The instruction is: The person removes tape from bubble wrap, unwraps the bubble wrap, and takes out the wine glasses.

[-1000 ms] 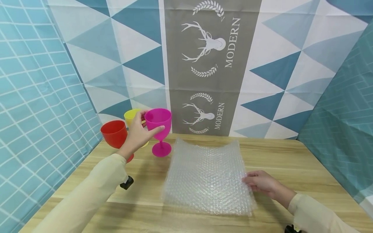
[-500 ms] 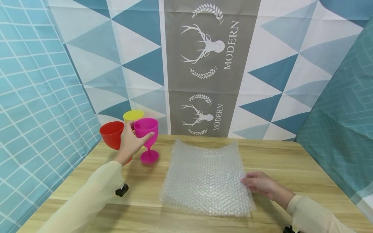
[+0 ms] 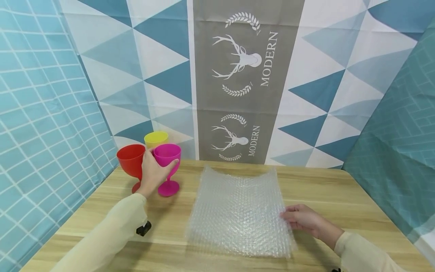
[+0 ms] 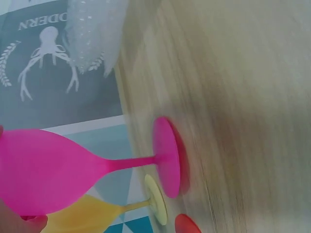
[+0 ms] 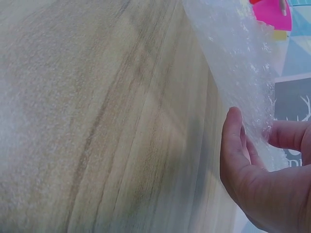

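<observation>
My left hand (image 3: 154, 169) holds a magenta plastic goblet (image 3: 168, 154) by its bowl, thumb on the near side. The goblet is upright, its round base (image 4: 166, 157) down at the tabletop. Just left of it stands a red goblet (image 3: 130, 160), partly covered by my hand. Behind them is a yellow goblet (image 3: 156, 138), its lower part hidden in the head view. A sheet of clear bubble wrap (image 3: 241, 213) lies mid-table, its far corners curling up. My right hand (image 3: 304, 219) pinches its right edge between thumb and fingers; in the right wrist view the wrap (image 5: 238, 63) is between them.
The wooden table (image 3: 316, 185) runs back to a patterned cloth backdrop (image 3: 234, 87). A blue grid cloth (image 3: 40, 124) borders the left side and a teal cloth (image 3: 391, 151) the right.
My left hand has carried the magenta goblet left and down to the tabletop beside the red one. The right hand stays at the bubble wrap's edge. The head view has tilted slightly.
</observation>
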